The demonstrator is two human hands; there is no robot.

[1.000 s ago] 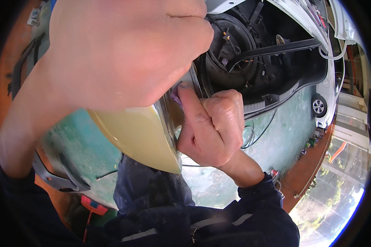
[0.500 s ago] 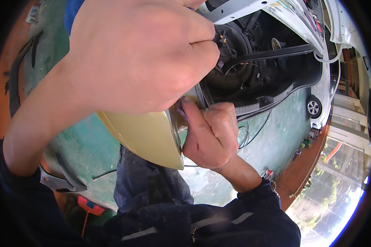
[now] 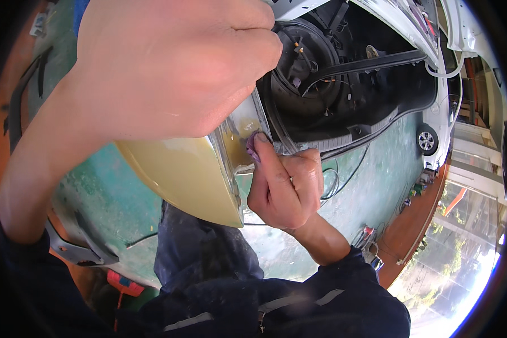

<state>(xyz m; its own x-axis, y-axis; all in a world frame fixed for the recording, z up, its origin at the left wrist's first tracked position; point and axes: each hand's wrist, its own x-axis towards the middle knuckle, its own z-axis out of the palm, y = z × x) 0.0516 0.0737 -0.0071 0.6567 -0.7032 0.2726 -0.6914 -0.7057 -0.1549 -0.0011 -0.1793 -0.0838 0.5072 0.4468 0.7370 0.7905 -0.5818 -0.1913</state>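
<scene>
Close to the camera, my left hand (image 3: pixel 169 67) is curled into a fist above the car's body panel; its fingertips and anything in them are hidden. My right hand (image 3: pixel 287 183) pinches a small purple piece of sandpaper (image 3: pixel 252 149), with the thumb pressing it against the inner edge of the panel. That edge has a patch of yellowish filler (image 3: pixel 231 141) and bare grey metal beside it. The yellow-beige outer panel (image 3: pixel 180 174) curves below my left hand, its lower tip pointing toward my legs.
Beyond the panel lies the open boot (image 3: pixel 366 112), with a round well (image 3: pixel 304 67) and loose wires. A black hose or cable (image 3: pixel 352 183) runs over the green floor (image 3: pixel 372 191). At left lies a detached bumper part (image 3: pixel 84 245), near a red broom (image 3: pixel 125 283). A white car's wheel (image 3: pixel 427 141) is at right.
The view has shifted slightly, and my left hand sits farther left and higher, baring more of the filler patch. My right thumb still presses the sandpaper on the panel edge.
</scene>
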